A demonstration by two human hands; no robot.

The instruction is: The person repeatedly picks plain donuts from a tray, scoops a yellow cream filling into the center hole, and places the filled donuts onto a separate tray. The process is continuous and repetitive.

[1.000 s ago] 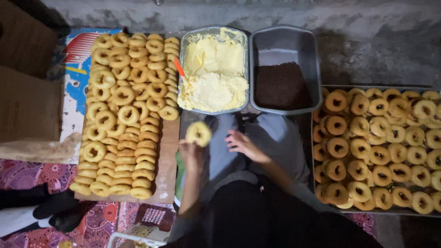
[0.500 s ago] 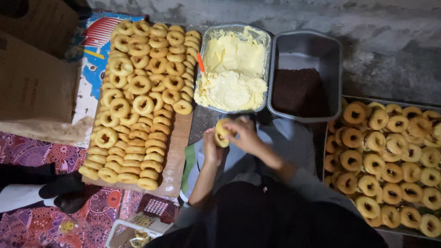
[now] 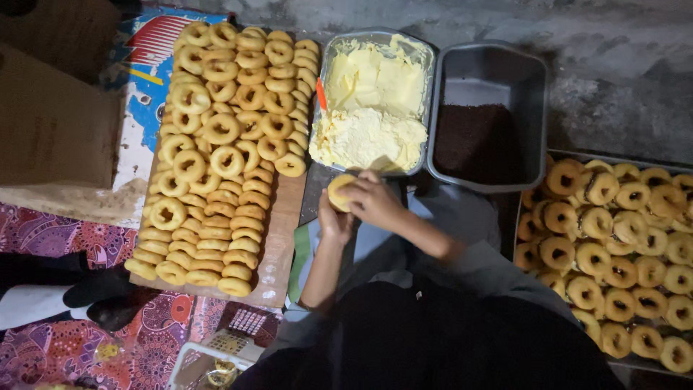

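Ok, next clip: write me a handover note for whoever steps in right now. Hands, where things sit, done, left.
Left hand holds a doughnut from below; right hand is pressed on its top.
Both are over the lap, just in front of the cream tub.
The dark sprinkle tub is beside it.
Done: the tray on the right holds doughnuts with dark topping.
Left: plain doughnuts are piled on the board to the left.

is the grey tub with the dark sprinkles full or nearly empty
Partly full: the dark sprinkles cover only the near half of the grey tub; its far floor shows bare.
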